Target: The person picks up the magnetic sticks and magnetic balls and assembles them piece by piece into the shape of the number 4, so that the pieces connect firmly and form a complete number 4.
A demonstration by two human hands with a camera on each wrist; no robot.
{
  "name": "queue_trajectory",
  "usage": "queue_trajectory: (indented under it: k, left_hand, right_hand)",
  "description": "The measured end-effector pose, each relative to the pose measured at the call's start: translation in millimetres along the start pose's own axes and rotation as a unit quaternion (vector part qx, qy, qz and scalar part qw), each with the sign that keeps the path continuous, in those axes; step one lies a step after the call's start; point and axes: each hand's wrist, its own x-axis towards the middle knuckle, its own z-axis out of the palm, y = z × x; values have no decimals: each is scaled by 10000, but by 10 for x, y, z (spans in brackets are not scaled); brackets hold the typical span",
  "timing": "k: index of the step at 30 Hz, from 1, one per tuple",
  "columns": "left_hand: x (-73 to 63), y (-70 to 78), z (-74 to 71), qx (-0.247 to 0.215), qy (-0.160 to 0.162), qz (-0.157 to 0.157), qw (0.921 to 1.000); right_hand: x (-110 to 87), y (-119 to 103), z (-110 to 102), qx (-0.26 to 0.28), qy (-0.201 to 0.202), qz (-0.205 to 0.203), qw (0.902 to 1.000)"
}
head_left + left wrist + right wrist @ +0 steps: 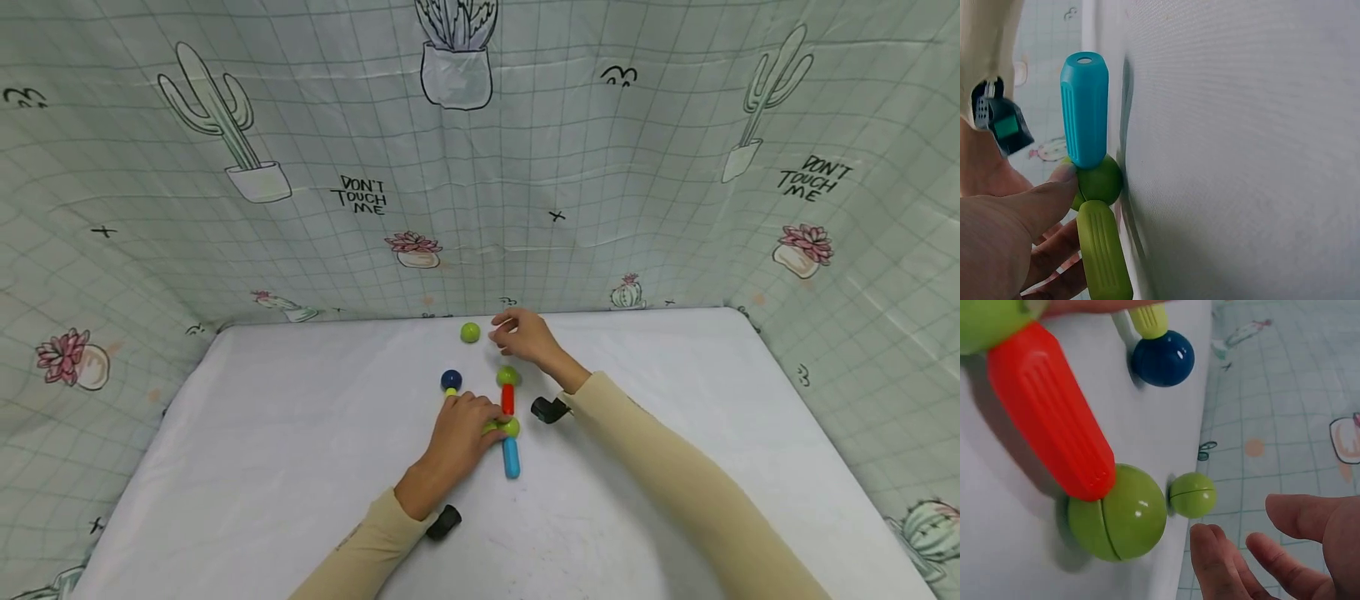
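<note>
My left hand (459, 433) grips a green ball (1100, 181) between thumb and fingers. From that ball run a blue rod (512, 458), a red rod (507, 400) and a yellow-green rod (1104, 250). The red rod's far end joins another green ball (1119, 512). Left of these, a navy ball (452, 380) carries a yellow-green rod (1149, 322), partly hidden by my left hand. A loose green ball (470, 332) lies near the table's far edge. Just to its right, my right hand (525, 337) hovers with spread, relaxed fingers, apart from it and holding nothing.
A white cloth covers the table (300, 467). Behind and beside it hangs a grid-patterned curtain (510, 167) with cactus drawings. Black wrist cameras (444, 522) are strapped under both sleeves, the right one close to the red rod.
</note>
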Motion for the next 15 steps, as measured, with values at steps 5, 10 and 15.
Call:
queue_trajectory:
  k: [5,10,15]
  left_hand:
    - [4,-8,1,26,-8,53,10000]
    - [9,-17,0,40,36,110,9999]
    - [6,-17,-8,47,105,137,9998]
  right_hand:
    - [146,-11,53,-127,-118,138,9998]
    - [268,-10,106,-246,-265,185,9992]
    - [358,-36,165,-468,-408,207,9979]
